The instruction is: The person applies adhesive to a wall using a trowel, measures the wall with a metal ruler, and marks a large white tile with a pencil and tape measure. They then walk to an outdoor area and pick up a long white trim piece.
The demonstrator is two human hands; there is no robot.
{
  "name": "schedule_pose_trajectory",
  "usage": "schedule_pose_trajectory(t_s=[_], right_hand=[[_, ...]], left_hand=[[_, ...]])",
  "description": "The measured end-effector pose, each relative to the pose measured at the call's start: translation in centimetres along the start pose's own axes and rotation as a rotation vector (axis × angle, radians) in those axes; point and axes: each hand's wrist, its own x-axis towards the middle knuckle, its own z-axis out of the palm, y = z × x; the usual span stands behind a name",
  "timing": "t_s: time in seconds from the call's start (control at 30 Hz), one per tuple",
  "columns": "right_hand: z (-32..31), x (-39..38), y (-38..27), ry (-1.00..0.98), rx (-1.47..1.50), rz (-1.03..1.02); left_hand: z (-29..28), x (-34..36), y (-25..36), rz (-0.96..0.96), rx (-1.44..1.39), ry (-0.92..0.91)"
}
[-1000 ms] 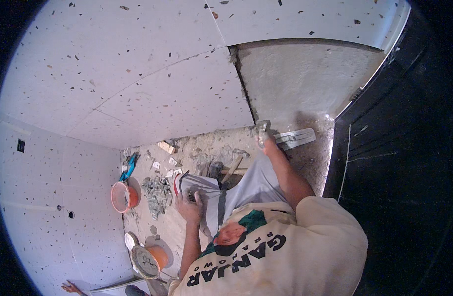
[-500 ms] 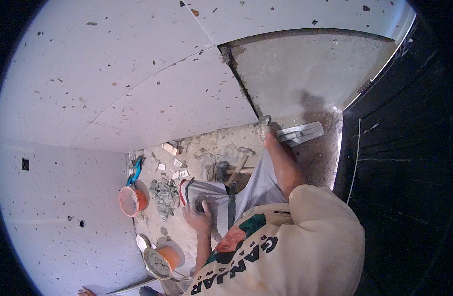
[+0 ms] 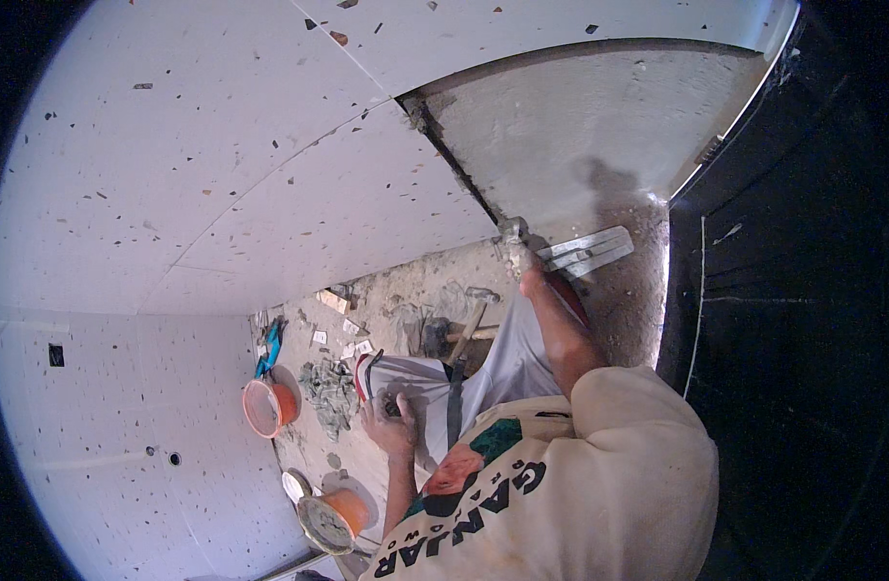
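Note:
My right hand point(image 3: 524, 266) is at the lower corner of the bare plaster patch point(image 3: 580, 116), closed on a grey mortar-smeared tool point(image 3: 512, 232) beside the edge of a white speckled tile point(image 3: 367, 194). A pale flat tool point(image 3: 590, 252) is just right of it, partly behind my wrist. My left hand point(image 3: 391, 426) is by my knee in light grey trousers, its fingers curled round something dark that I cannot make out.
Left on the dusty floor point(image 3: 328, 436) are two orange buckets point(image 3: 270, 407) point(image 3: 343, 513), grey rags point(image 3: 323, 387), a blue item point(image 3: 270, 349) and tile scraps point(image 3: 357, 329). Wooden-handled tools point(image 3: 469, 329) lie past my knee. A dark panel point(image 3: 774, 339) rises at the right.
My right hand has risen slightly along the tile's edge; my left hand has barely moved. The view has shifted a little, and another person's hand at the lower left is no longer visible.

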Motion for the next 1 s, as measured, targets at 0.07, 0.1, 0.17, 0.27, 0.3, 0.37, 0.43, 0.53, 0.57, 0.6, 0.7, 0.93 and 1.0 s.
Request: schedule_pose_trajectory(t_s=[0.07, 0.1, 0.17, 0.27, 0.3, 0.37, 0.43, 0.53, 0.57, 0.6, 0.7, 0.93, 1.0], right_hand=[[0.0, -0.5, -0.3, -0.034, -0.014, -0.012], [0.0, -0.8, -0.5, -0.05, -0.021, -0.019], [-0.2, -1.3, -1.0, -0.083, -0.028, -0.031], [0.3, -2.7, -1.7, -0.107, -0.027, -0.042], [1.0, -3.4, -1.8, -0.106, -0.019, -0.049], [3.1, -5.2, -2.6, -0.111, -0.008, -0.023], [4.0, -6.1, -3.5, -0.098, 0.005, 0.026], [4.8, -6.2, -4.3, -0.074, -0.041, -0.018], [5.2, -6.4, -4.5, -0.075, -0.017, -0.006], [5.5, -6.7, -4.7, -0.077, 0.007, 0.006], [7.1, -8.4, -5.4, -0.066, 0.014, -0.005], [12.0, -13.7, -8.5, -0.093, 0.092, -0.066], [12.9, -14.8, -8.8, -0.096, 0.09, -0.084]], left_hand=[[-0.1, 0.2, 0.4, 0.009, -0.004, -0.018], [0.0, 0.3, 0.5, 0.019, -0.002, -0.013], [0.4, 0.6, 0.6, 0.039, 0.001, 0.005], [0.8, 0.9, 0.4, 0.061, 0.008, 0.007], [0.8, 0.9, 0.4, 0.051, -0.006, 0.003], [0.5, 0.9, 0.3, 0.024, -0.026, 0.009], [0.5, 1.3, 0.5, 0.04, -0.041, 0.004], [1.1, 2.1, 0.9, 0.02, -0.059, -0.02], [1.3, 2.2, 0.9, 0.001, -0.062, -0.03], [1.5, 2.4, 1.0, -0.003, -0.065, -0.04], [1.8, 2.7, 0.8, -0.016, -0.073, -0.061], [2.0, 3.2, 0.8, 0.031, -0.038, -0.036], [2.0, 3.3, 0.8, 0.025, -0.06, -0.042]])
